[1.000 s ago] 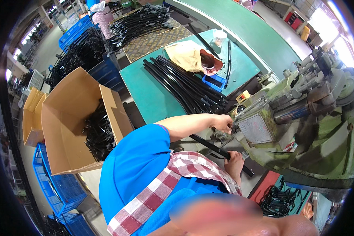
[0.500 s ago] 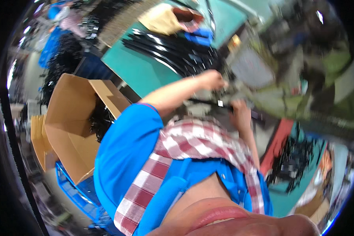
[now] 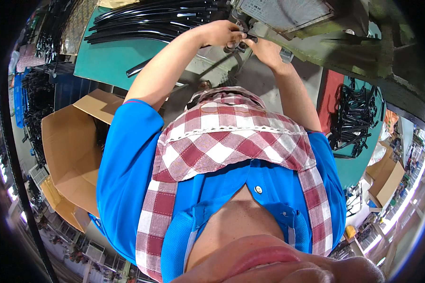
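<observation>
While both arms reach far out, the left hand [image 3: 220,34] and the right hand [image 3: 263,47] meet at a small black part [image 3: 238,43] under the green machine [image 3: 326,28]. The left hand's fingers are curled and pressed together over the part. The right hand's fingers pinch it from the right side. The two hands almost touch each other.

On the far left, a pile of long black sticks [image 3: 151,19] lies on a green table [image 3: 108,61]. One more black stick [image 3: 139,69] lies near the table's edge, just by the left arm. An open brown box [image 3: 73,146] sits on the left, near the blue sleeve. On the right, a heap of bent black pieces [image 3: 352,115] rests on another green top. A red and white checked apron [image 3: 222,141] hangs over the blue shirt [image 3: 123,188].
</observation>
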